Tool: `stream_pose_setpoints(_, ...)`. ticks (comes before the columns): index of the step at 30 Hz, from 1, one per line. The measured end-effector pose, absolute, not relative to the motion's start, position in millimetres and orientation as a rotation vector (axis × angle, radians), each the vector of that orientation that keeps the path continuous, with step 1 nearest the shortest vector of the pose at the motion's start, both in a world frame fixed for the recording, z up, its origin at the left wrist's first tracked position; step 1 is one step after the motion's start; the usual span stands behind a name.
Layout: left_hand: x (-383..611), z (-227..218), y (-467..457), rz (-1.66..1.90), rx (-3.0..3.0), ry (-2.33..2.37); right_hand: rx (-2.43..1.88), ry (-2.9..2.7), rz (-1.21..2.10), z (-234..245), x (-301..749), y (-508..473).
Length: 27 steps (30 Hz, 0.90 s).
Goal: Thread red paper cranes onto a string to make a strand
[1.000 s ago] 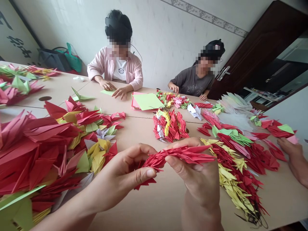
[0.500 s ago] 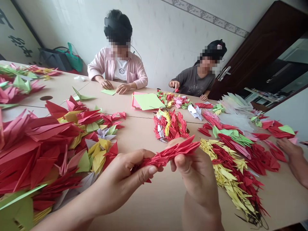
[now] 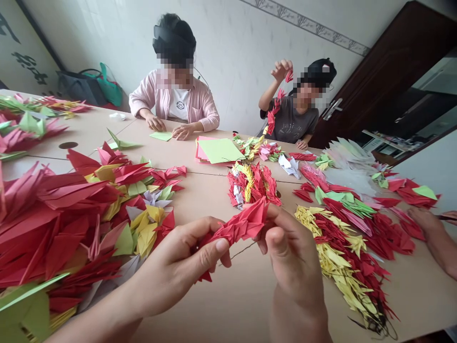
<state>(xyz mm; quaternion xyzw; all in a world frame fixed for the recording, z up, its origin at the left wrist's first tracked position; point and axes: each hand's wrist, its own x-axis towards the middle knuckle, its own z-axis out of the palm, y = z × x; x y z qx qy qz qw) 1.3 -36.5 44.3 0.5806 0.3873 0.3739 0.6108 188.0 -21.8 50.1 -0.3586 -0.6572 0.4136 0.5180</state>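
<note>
A strand of red folded paper cranes on a thin thread is held between both my hands above the table. My left hand pinches its near end with thumb and fingers closed. My right hand grips the far end, fingers curled round it. A dark thread runs below the strand between the hands. Just right of my right hand lies a long garland of yellow and red cranes.
Heaps of red, yellow and green cranes cover the left. A small crane bunch and a paper stack sit mid-table. Two people sit opposite; one lifts a red strand. Another person's hand rests at the right.
My hands have come closer together, bunching the red strand into a shorter clump. The person in the dark shirt has raised a hand, lifting a red crane strand off the table.
</note>
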Motion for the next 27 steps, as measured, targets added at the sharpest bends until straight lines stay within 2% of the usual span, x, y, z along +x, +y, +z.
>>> stream_pose_setpoints(12,1.1,39.0,-38.1,0.842,1.280,0.782,-0.761,-1.512,1.248,53.3,187.9,-26.0)
stream_pose_setpoints(23,3.1,40.9,-38.4,0.811,1.256,0.755,-0.764,-1.529,1.226,53.8,185.5,-23.4)
stream_pose_setpoints(27,3.3,40.8,-38.3,0.846,1.248,0.783,-0.760,-1.517,1.316,51.5,184.4,-22.6)
